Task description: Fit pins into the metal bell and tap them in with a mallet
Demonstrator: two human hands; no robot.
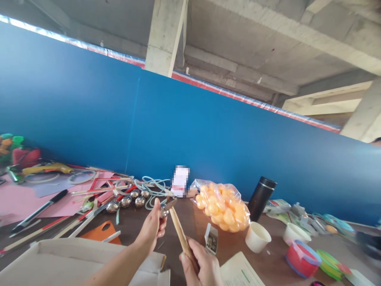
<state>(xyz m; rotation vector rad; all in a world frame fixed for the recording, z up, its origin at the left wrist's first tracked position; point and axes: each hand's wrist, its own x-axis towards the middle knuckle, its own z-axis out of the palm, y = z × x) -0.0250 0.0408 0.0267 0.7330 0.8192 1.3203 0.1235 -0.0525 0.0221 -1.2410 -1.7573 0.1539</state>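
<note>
My left hand is closed, thumb up, on a shiny metal ball. My right hand grips the lower part of a flat wooden stick, which slants up toward the ball. At the stick's upper end is a small brownish-grey piece; whether it belongs to the stick or to what the left hand holds, I cannot tell. Several similar metal balls lie on the table to the left. Close to the right hand, a small open box contains little metal pieces.
A clear bag of orange balls lies behind the small box. Right of it are a black bottle, paper cups and coloured tubs. Sticks, a marker and pink paper clutter the left. A white cardboard box is in front.
</note>
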